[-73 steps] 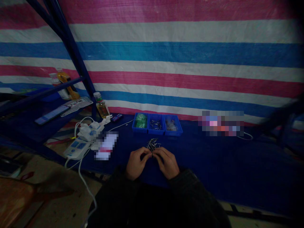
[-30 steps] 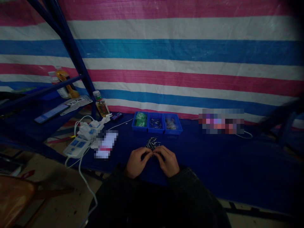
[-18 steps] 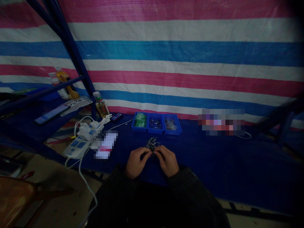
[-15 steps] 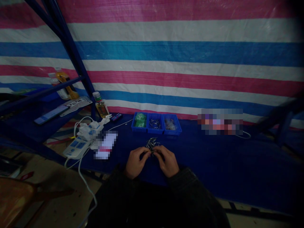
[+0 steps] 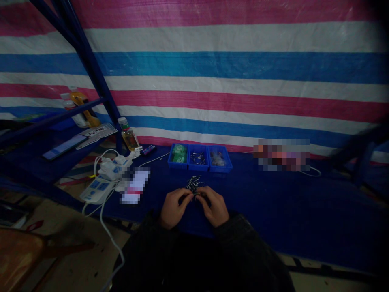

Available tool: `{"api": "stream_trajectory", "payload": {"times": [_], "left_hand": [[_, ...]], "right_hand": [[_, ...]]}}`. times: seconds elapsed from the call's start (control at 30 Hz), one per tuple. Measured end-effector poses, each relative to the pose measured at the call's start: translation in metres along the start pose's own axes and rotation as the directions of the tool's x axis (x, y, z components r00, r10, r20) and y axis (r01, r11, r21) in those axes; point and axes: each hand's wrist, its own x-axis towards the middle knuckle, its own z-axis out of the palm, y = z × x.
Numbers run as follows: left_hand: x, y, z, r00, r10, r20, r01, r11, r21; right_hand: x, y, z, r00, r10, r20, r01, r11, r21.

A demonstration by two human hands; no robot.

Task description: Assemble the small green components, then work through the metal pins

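Observation:
A small heap of thin, dark and silvery pieces (image 5: pixel 194 183) lies on the blue table (image 5: pixel 273 215). At its near edge my left hand (image 5: pixel 174 207) is closed, thumb and forefinger pinched together. My right hand (image 5: pixel 214 206) faces it in a similar pinch, the fingertips of both almost meeting. What the fingertips hold is too small to make out. Behind the heap stand three blue trays side by side: the left tray (image 5: pixel 178 165) holds green packets, the middle tray (image 5: pixel 198 166) some thin pieces, the right tray (image 5: pixel 221 168) small clear or brownish items.
To the left are a power strip (image 5: pixel 95 191) with plugs and white cables, a blurred phone (image 5: pixel 135 186) and a bottle (image 5: pixel 129 136). A pixelated object (image 5: pixel 281 156) lies at the back right. A striped sheet (image 5: pixel 212 65) hangs behind the table.

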Motion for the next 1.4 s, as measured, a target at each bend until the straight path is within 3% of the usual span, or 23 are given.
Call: {"api": "stream_trajectory", "payload": {"times": [0.63, 0.93, 1.23, 1.4], "left_hand": [[-0.001, -0.002, 0.001, 1.0, -0.002, -0.012, 0.002, 1.0, 0.01], [0.001, 0.001, -0.001, 0.998, -0.019, -0.056, 0.02, 1.0, 0.016], [0.0, 0.001, 0.001, 0.997, -0.032, -0.077, 0.031, 0.999, -0.014], [-0.001, 0.0, 0.0, 0.986, -0.067, -0.15, 0.061, 0.997, -0.044]], "right_hand": [[0.002, 0.004, 0.0, 0.997, 0.069, -0.038, -0.072, 0.994, -0.085], [0.004, -0.002, -0.003, 0.999, 0.036, 0.009, -0.037, 0.999, 0.004], [0.006, -0.004, -0.006, 0.999, 0.033, -0.014, -0.033, 0.999, -0.019], [0.022, 0.008, -0.017, 0.994, 0.044, -0.103, -0.056, 0.991, -0.12]]}}
